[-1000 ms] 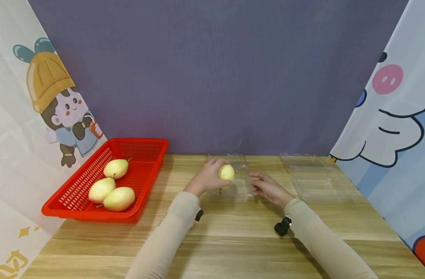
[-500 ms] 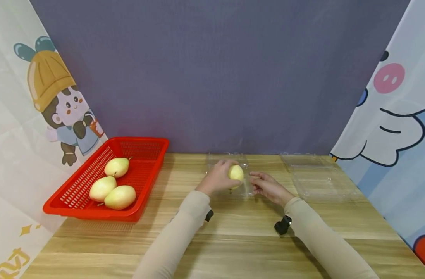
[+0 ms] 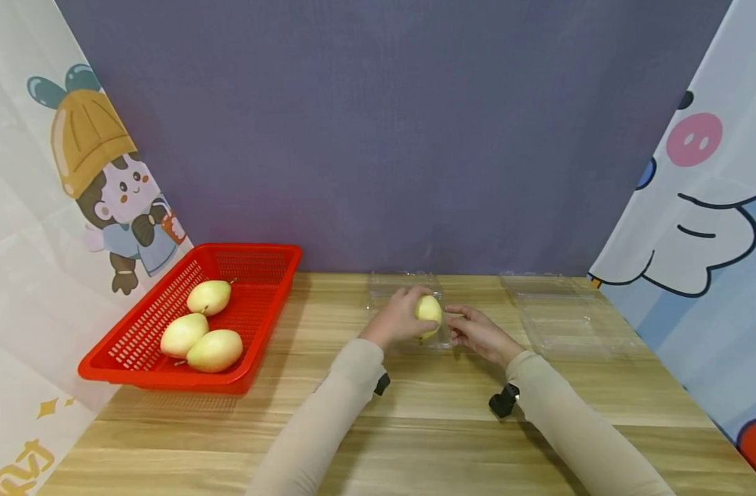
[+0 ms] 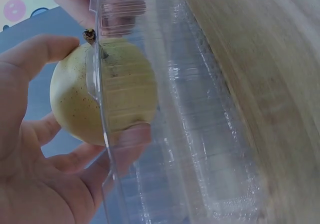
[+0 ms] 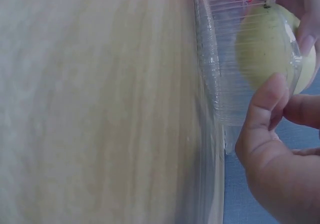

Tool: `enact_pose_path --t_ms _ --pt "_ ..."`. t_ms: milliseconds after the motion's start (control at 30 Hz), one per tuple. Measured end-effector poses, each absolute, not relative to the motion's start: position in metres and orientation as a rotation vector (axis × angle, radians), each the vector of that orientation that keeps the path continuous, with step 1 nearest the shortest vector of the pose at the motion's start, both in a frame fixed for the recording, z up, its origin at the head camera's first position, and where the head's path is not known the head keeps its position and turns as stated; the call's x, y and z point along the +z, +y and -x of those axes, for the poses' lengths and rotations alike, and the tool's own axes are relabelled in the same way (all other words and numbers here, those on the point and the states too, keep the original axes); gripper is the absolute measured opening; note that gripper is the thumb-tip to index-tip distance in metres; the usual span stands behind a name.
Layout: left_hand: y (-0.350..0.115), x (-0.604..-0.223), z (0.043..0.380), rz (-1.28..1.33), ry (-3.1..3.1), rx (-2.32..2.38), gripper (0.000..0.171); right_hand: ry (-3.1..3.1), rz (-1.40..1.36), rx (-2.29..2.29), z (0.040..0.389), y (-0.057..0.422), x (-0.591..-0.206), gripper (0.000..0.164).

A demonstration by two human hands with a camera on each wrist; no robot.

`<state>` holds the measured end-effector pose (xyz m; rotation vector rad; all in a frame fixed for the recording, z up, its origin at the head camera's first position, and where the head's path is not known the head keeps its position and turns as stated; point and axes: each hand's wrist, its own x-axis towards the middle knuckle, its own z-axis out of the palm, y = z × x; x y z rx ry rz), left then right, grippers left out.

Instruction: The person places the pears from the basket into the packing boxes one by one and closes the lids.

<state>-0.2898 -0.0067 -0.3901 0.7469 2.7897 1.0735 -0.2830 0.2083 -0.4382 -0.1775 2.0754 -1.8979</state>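
In the head view my left hand [image 3: 397,318] grips a pale yellow pear [image 3: 428,314] at the right part of a clear plastic box [image 3: 404,282]. Seen from the left wrist, thumb and fingers curl round the pear [image 4: 75,101], which sits partly below the rim, behind the clear wall [image 4: 200,154]. My right hand [image 3: 482,336] is at the box's right side. The right wrist view has its thumb and forefinger pinching the rim of the box [image 5: 215,79], close to the pear. Three more pears [image 3: 215,351] lie in the red basket [image 3: 278,303] on the left.
A second clear plastic box [image 3: 564,324], its lid folded back, stands at the right on the wooden table [image 3: 427,434]. A grey panel [image 3: 390,138] rises behind the table. Printed curtains [image 3: 663,227] border both sides.
My left hand has moved right with the pear, from the left part of the box to its right part. The right hand has stayed at the rim.
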Motion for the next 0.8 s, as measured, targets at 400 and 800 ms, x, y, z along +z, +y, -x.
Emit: enact_pose_path --t_ms 400,800 --pt "-0.002 -0.401 0.297 -0.724 2.746 1.107 0.066 2.074 0.171 -1.900 0.281 0.209 -0.439 0.056" --pt "0.004 -0.398 0.293 -0.635 2.737 1.093 0.064 2.056 0.156 -1.923 0.283 0.207 -0.438 0.055"
